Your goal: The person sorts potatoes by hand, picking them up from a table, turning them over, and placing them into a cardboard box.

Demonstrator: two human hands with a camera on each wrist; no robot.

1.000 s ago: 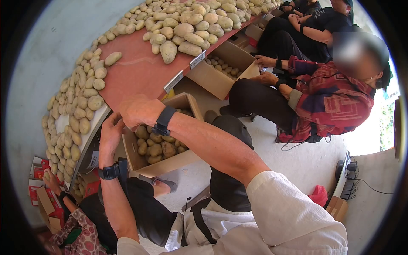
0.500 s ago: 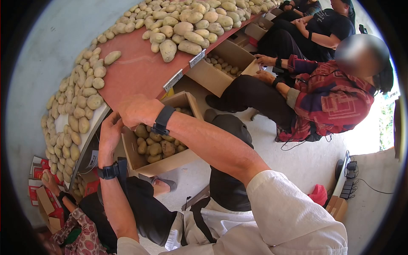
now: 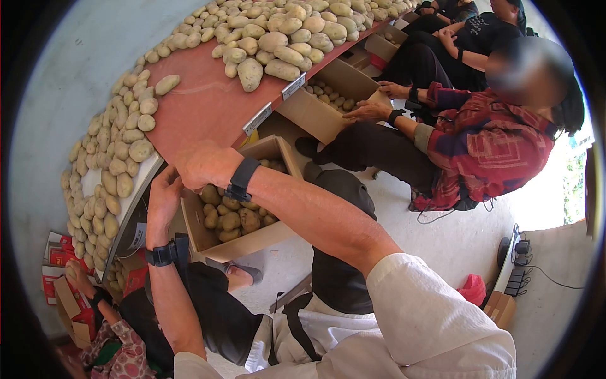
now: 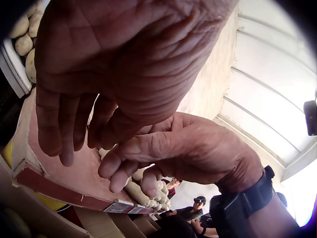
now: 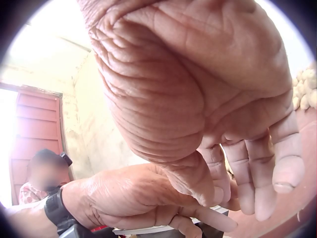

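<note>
My left hand and right hand meet at the fingers above a cardboard box of potatoes, beside the red table's corner. Both wrist views show loosely bent fingers with nothing held in them. In the left wrist view, the left hand fills the top with its fingers hanging down, and the right hand overlaps its thumb side. The right wrist view has the right hand large in front, while the left hand reaches in from below. Potatoes lie in the box under my forearm.
Heaps of potatoes cover the back of the red table, and more line a white surface at left. A seated person in a patterned shirt is at another potato box. Another person's hand shows lower left.
My two hands keep the same place and pose. The person in the patterned shirt has shifted, and one of their hands now reaches further over the edge of their box.
</note>
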